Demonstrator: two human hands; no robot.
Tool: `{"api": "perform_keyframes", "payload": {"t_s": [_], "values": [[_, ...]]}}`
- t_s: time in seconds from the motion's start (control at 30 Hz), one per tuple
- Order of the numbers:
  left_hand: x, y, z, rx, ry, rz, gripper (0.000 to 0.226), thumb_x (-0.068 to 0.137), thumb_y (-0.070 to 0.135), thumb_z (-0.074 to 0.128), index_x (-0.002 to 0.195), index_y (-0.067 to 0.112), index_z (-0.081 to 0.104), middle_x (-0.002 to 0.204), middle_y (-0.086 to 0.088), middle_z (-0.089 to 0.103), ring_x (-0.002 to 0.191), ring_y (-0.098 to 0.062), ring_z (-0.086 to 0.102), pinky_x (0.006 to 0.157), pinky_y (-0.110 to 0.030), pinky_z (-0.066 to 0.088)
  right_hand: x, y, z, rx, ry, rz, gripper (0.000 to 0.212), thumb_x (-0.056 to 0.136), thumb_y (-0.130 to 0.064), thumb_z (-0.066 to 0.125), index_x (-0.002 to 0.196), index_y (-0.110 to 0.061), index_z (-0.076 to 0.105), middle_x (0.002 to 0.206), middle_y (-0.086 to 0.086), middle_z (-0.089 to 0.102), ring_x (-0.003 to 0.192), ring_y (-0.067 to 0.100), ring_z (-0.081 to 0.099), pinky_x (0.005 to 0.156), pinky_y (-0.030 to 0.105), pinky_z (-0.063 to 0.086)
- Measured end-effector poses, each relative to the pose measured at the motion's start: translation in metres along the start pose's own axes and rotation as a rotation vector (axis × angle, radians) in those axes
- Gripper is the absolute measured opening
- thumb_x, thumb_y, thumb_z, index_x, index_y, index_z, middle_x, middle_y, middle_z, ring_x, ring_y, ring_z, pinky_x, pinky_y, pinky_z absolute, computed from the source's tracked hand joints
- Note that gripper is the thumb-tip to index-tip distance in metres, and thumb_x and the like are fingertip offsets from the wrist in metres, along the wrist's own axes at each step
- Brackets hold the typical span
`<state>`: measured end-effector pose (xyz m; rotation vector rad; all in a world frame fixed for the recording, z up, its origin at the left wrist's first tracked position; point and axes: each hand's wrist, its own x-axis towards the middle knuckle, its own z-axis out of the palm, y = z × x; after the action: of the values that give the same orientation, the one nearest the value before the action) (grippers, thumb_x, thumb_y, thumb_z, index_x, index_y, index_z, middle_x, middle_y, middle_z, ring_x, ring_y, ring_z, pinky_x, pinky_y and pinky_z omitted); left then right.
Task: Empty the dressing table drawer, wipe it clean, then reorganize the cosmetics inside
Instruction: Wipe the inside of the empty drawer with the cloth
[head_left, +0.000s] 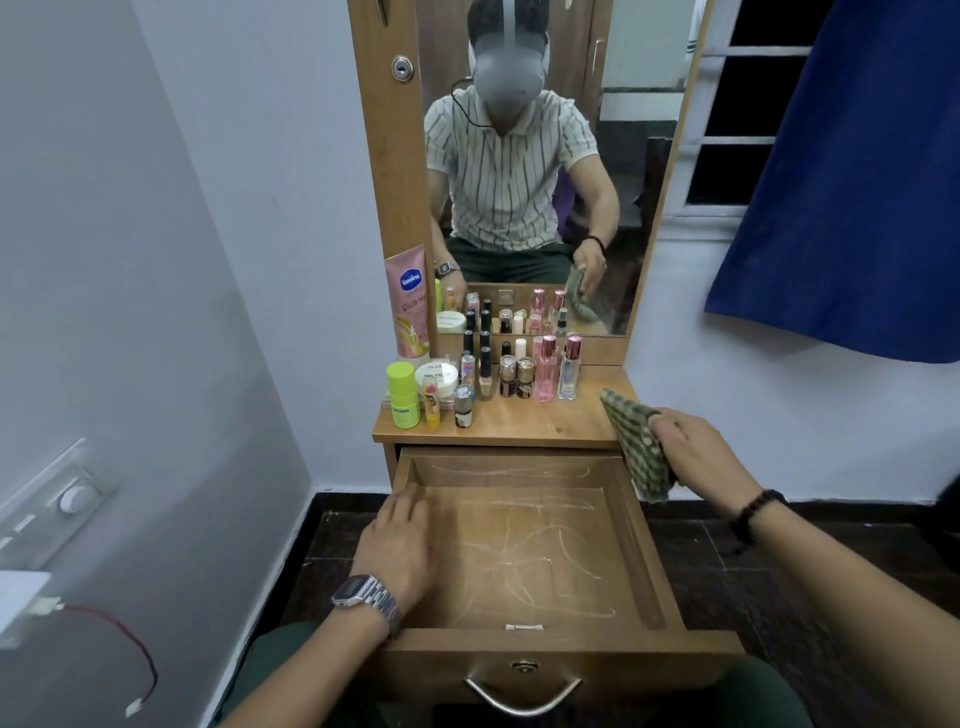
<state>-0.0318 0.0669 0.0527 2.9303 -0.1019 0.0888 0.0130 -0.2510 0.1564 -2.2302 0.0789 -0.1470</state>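
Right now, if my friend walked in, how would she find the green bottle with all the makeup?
Look at the wooden dressing table top under the mirror, where the cosmetics stand in a cluster. Go to the cluster's front left corner, below the tall pink Vaseline tube. The lime-green bottle stands there upright, the only bright green thing, beside a white round jar.

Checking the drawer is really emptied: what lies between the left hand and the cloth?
In the head view, only bare drawer floor with pale wipe streaks, then its right wall, lies between the left hand and the cloth held by the right hand.
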Motion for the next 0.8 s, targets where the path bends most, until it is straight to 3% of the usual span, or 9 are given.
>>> {"api": "perform_keyframes", "payload": {"t_s": [0.1,0.13,0.2,0.23,0.33,0.4,0.5,0.67,0.8], "values": [[-0.011,-0.01,0.001,-0.014,-0.111,-0.064,0.071,0.095,0.034,0.044,0.151,0.017,0.004,0.159,-0.003,-0.008,0.146,-0.022,0.001,0.118,-0.037,0.019,-0.037,-0.009,0.005,0.714,-0.258,0.366,0.028,0.102,-0.021,0.037,0.104,-0.003,0.059,0.103,0.015,0.07,0.096,0.03,0.066,0.082,0.042,0.054],[-0.013,-0.011,0.001,-0.02,-0.148,-0.068,0.075,0.095,0.04,0.042,0.151,0.016,-0.002,0.158,-0.003,-0.013,0.146,-0.022,-0.001,0.118,-0.037,0.017,-0.044,-0.01,0.01,0.865,-0.316,0.453,0.03,0.102,-0.022,0.037,0.112,-0.002,0.057,0.111,0.02,0.068,0.105,0.035,0.064,0.088,0.05,0.053],[-0.015,-0.011,-0.001,-0.014,-0.185,-0.068,0.082,0.095,0.047,0.041,0.15,0.013,-0.009,0.157,-0.005,-0.017,0.146,-0.022,-0.004,0.119,-0.035,0.013,-0.049,-0.011,0.024,0.904,-0.331,0.5,0.033,0.103,-0.023,0.037,0.12,-0.002,0.055,0.117,0.022,0.065,0.111,0.038,0.061,0.095,0.054,0.048],[-0.015,-0.01,-0.003,-0.003,-0.194,-0.068,0.083,0.095,0.049,0.04,0.15,0.011,-0.01,0.157,-0.007,-0.018,0.146,-0.023,-0.005,0.119,-0.034,0.009,-0.05,-0.013,0.034,0.787,-0.303,0.442,0.034,0.103,-0.024,0.037,0.121,-0.002,0.056,0.117,0.021,0.065,0.11,0.035,0.061,0.097,0.052,0.048],[-0.016,-0.008,-0.005,0.023,-0.211,-0.062,0.085,0.095,0.052,0.037,0.149,0.008,-0.011,0.156,-0.01,-0.018,0.146,-0.025,-0.007,0.118,-0.033,0.004,-0.055,-0.019,0.065,0.1,-0.195,0.067,0.038,0.104,-0.025,0.032,0.124,-0.008,0.059,0.111,0.013,0.067,0.1,0.025,0.062,0.09,0.038,0.051],[-0.016,-0.007,-0.006,0.028,-0.207,-0.056,0.084,0.095,0.051,0.036,0.149,0.007,-0.01,0.156,-0.011,-0.017,0.146,-0.025,-0.008,0.118,-0.032,0.002,-0.056,-0.005,0.089,-0.198,-0.327,-0.065,0.043,0.103,-0.036,0.031,0.139,-0.021,0.048,0.127,0.007,0.06,0.11,0.019,0.058,0.091,0.029,0.045],[-0.017,-0.004,-0.008,0.046,-0.177,-0.053,0.081,0.096,0.049,0.035,0.149,0.006,-0.007,0.157,-0.012,-0.013,0.146,-0.023,-0.009,0.117,-0.031,-0.001,-0.053,0.024,0.122,-0.591,-0.635,-0.032,0.061,0.097,-0.053,0.037,0.147,-0.019,0.034,0.154,0.008,0.03,0.137,0.027,0.034,0.112,0.037,0.03],[-0.016,-0.004,-0.006,0.028,-0.179,-0.05,0.081,0.096,0.049,0.035,0.149,0.006,-0.009,0.157,-0.011,-0.016,0.145,-0.021,-0.01,0.116,-0.029,-0.001,-0.046,0.026,0.139,-0.772,-0.639,-0.092,0.072,0.087,-0.047,0.057,0.147,-0.021,0.025,0.156,0.005,0.022,0.142,0.03,0.021,0.114,0.043,0.027],[-0.017,-0.006,-0.007,0.025,-0.178,-0.039,0.081,0.097,0.049,0.034,0.149,0.006,-0.011,0.156,-0.011,-0.017,0.145,-0.021,-0.011,0.115,-0.028,-0.002,-0.036,0.031,0.139,-0.843,-0.62,-0.022,0.088,0.086,-0.056,0.054,0.154,-0.025,0.007,0.161,-0.002,0.008,0.146,0.03,0.004,0.114,0.046,0.028]]}}
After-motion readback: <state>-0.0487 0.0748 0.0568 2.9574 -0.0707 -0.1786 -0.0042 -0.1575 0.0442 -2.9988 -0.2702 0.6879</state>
